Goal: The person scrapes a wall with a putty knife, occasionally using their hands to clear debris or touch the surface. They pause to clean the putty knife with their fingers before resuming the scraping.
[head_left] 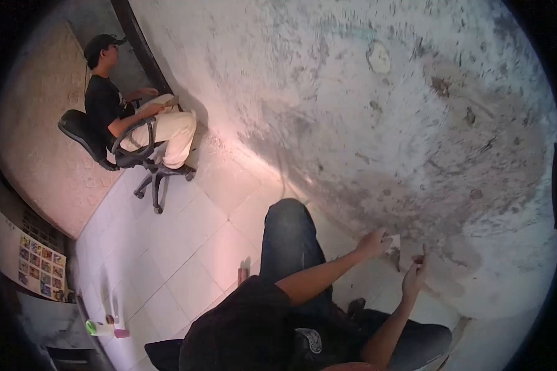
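My left hand is closed at the lower middle right, gripping a small pale, flat piece with a darker pointed lower end. Just right of it, my right hand is closed around a thin, dark object that I cannot make out clearly. Both hands are close to the stained, rough wall, a short gap apart. Whether either held thing touches the wall cannot be told.
A person sits on a black wheeled chair at the upper left. Light floor tiles bear a small reddish object and a white-green container. A picture sheet is at the far left.
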The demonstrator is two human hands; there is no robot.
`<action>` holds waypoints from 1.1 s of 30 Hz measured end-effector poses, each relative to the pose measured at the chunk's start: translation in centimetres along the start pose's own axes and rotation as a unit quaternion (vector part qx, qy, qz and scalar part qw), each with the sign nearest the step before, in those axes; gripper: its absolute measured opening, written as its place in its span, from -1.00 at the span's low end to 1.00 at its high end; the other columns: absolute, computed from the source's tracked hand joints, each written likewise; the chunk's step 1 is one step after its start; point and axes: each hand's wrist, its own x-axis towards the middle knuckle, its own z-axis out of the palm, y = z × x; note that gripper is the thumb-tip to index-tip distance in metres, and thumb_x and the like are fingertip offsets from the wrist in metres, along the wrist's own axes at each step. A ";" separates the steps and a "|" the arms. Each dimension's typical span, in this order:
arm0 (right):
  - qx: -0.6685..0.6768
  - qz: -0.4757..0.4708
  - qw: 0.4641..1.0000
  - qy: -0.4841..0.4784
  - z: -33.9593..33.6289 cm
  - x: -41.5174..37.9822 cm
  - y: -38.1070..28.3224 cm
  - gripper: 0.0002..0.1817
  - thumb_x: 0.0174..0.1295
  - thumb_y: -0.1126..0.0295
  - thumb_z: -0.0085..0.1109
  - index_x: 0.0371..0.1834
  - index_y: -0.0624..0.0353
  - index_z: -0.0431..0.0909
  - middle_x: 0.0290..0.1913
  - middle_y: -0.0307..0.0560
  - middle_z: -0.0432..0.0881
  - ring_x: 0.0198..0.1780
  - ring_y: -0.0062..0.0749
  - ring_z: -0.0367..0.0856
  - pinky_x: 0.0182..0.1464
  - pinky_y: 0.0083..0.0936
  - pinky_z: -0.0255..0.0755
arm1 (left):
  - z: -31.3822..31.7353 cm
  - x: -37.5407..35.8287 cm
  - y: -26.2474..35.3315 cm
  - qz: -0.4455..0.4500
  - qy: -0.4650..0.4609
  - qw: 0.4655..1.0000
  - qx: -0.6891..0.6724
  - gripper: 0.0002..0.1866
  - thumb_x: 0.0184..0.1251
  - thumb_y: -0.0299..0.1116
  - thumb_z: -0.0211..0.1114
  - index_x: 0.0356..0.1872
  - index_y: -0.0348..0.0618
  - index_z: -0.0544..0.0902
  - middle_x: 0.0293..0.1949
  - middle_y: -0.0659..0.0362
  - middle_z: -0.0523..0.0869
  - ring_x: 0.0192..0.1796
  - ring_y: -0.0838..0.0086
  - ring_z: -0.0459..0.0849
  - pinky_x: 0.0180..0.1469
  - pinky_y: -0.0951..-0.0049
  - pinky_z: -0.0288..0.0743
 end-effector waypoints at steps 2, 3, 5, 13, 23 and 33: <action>-0.054 0.044 0.997 0.024 0.2 0.2 -0.6 -0.58 0.43 0.45 -0.08 0.34 0.12 0.38 -0.20 -0.13 0.45 -0.09 -0.45 0.43 -0.02 -0.42 0.40 | -0.1 -0.6 0.7 -0.022 -0.018 0.998 -0.049 -0.53 0.34 -0.11 0.19 0.11 -0.26 0.47 0.06 -0.14 0.61 0.12 0.07 0.58 0.12 0.17 0.42; -0.011 0.077 0.997 -0.004 0.4 0.1 -0.7 -0.59 0.42 0.41 -0.03 0.32 0.14 0.40 -0.19 -0.12 0.47 -0.09 -0.42 0.45 0.02 -0.39 0.39 | 0.7 0.3 -0.9 -0.001 -0.016 0.998 -0.060 -0.54 0.36 -0.13 0.18 0.12 -0.26 0.47 0.07 -0.14 0.60 0.14 0.08 0.57 0.14 0.17 0.41; 0.038 0.138 0.988 -0.065 0.3 0.0 -1.1 -0.59 0.39 0.33 0.07 0.27 0.20 0.45 -0.15 -0.07 0.52 -0.06 -0.36 0.51 0.09 -0.33 0.40 | 2.7 0.5 -2.2 0.034 0.001 0.998 -0.059 -0.55 0.38 -0.16 0.15 0.15 -0.27 0.45 0.07 -0.15 0.60 0.15 0.06 0.56 0.16 0.15 0.40; -0.047 0.184 0.966 -0.174 3.8 -0.9 1.0 -0.44 0.28 -0.04 0.09 0.09 0.26 0.52 0.08 0.21 0.58 0.12 -0.01 0.54 0.18 -0.26 0.36 | 1.6 0.8 -2.4 0.009 -0.074 0.983 -0.165 -0.55 0.42 -0.33 0.12 0.24 -0.35 0.41 -0.08 0.01 0.62 -0.16 0.35 0.61 -0.11 0.40 0.52; -0.059 0.198 0.961 -0.181 5.5 -1.6 4.0 -0.41 0.38 -0.11 -0.13 0.05 0.22 0.56 -0.08 0.25 0.64 0.02 0.16 0.58 0.08 -0.14 0.43 | 1.4 -0.3 1.0 -0.070 -0.054 0.978 -0.187 -0.68 0.41 -0.22 0.19 0.03 -0.22 0.54 -0.36 0.16 0.68 -0.28 0.49 0.64 -0.14 0.46 0.49; 0.013 0.253 0.964 -0.085 2.2 -0.3 0.4 -0.29 0.37 -0.20 -0.17 0.11 0.31 0.52 -0.08 0.40 0.61 0.03 0.07 0.61 0.10 -0.13 0.40 | 1.3 -0.1 -0.9 -0.051 -0.001 0.988 -0.145 -0.44 0.37 -0.08 0.22 0.25 -0.23 0.40 0.16 0.10 0.48 0.11 0.38 0.50 0.13 0.34 0.33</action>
